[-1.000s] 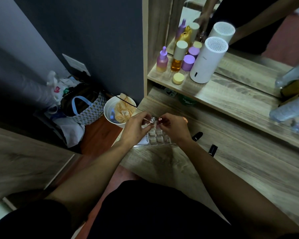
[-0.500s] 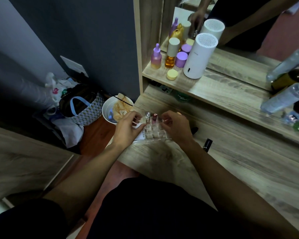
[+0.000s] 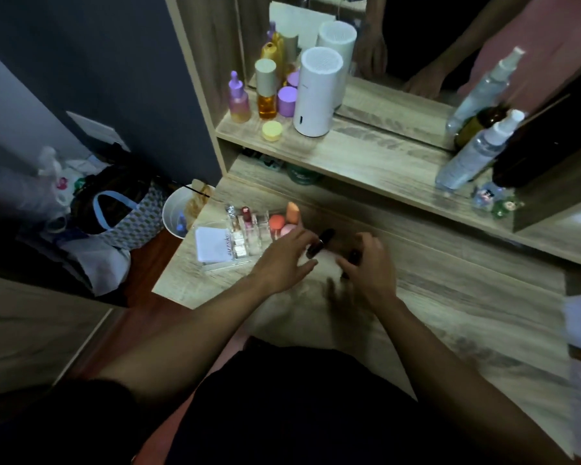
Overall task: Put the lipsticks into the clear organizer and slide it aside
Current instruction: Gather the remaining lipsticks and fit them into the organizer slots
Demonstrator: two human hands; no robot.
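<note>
The clear organizer (image 3: 249, 245) stands on the wooden desk's left end, holding a silver-capped lipstick (image 3: 230, 212) and a red lipstick (image 3: 246, 213) upright in its back slots. Just right of it a black lipstick (image 3: 320, 242) lies on the desk. My left hand (image 3: 280, 261) has its fingers spread around that lipstick's near end. A second black lipstick (image 3: 352, 257) shows partly under the curled fingers of my right hand (image 3: 369, 266). Both hands are blurred, so the grip is unclear.
Orange and pink makeup sponges (image 3: 276, 222) sit in the organizer's right part, and a white pad (image 3: 210, 245) in its left. On the shelf above stand a white cylinder (image 3: 316, 95), dropper bottles (image 3: 239, 100) and spray bottles (image 3: 473, 152). A bin (image 3: 178, 213) and bags lie on the floor to the left.
Both hands left the organizer, where they had stood two lipsticks upright, and moved right to the two black lipsticks on the desk. The camera also shifted.
</note>
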